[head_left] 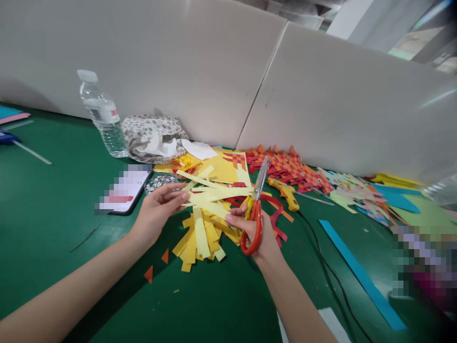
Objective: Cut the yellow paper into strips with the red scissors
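Note:
My left hand pinches the left ends of several pale yellow paper strips, which cross each other in the air. My right hand holds a pair of red-handled scissors, blades pointing up and away. The thumb and fingers of that same hand also meet the right part of the pale strips. Below the strips lies a loose pile of deeper yellow paper strips. Just right of the scissors are red paper strips, partly behind my right hand.
A water bottle, a phone and a patterned cloth bag stand or lie left. Woven red-orange paper pieces line the partition. A yellow glue gun trails a black cord; a blue strip lies right.

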Available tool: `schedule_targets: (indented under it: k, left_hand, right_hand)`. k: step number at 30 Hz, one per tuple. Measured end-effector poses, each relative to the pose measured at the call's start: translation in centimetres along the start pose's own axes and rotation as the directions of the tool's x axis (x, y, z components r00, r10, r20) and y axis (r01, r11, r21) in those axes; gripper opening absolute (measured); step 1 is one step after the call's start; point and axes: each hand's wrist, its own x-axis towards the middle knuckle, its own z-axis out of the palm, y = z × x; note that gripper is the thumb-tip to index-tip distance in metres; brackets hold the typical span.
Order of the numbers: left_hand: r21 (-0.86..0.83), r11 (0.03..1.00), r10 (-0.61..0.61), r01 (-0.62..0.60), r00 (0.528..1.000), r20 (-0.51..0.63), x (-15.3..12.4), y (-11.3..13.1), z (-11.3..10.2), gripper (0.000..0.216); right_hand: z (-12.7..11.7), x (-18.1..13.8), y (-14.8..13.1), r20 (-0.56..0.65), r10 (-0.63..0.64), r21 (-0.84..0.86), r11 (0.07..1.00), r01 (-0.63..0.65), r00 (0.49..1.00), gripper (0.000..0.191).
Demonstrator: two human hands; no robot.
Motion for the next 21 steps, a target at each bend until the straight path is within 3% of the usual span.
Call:
schedule_targets:
  k: [3,9,15,21]
  left_hand:
    - [-0.057,0.998,0.001,-0.001,1.0,-0.009,-0.1,-0.1,0.3,0.036]
    - [0.045,0.993,-0.117,0.109,0.956,0.269,-1.3,-1.1,1.5,0.021]
    - [0.07,0.992,-0.117,0.103,0.966,0.232,-1.4,-1.1,1.5,0.02]
    - [0.114,0.991,-0.096,0.071,0.97,0.225,-1.4,-0.9,1.5,0.022]
  right_hand:
    - [0.1,0.2,0.7,0.001,0.036,0.116,0.993,-0.036,0.999,0.042]
    - [0.9,-0.3,1.6,0.05,0.045,0.206,0.977,-0.054,0.998,0.041]
    - [1.5,-1.1,1.1,0.131,0.034,0.058,0.997,-0.041,0.991,0.038]
    - [1.8,-1.0,0.6,0.137,0.021,0.02,1.0,-0.024,0.99,0.041]
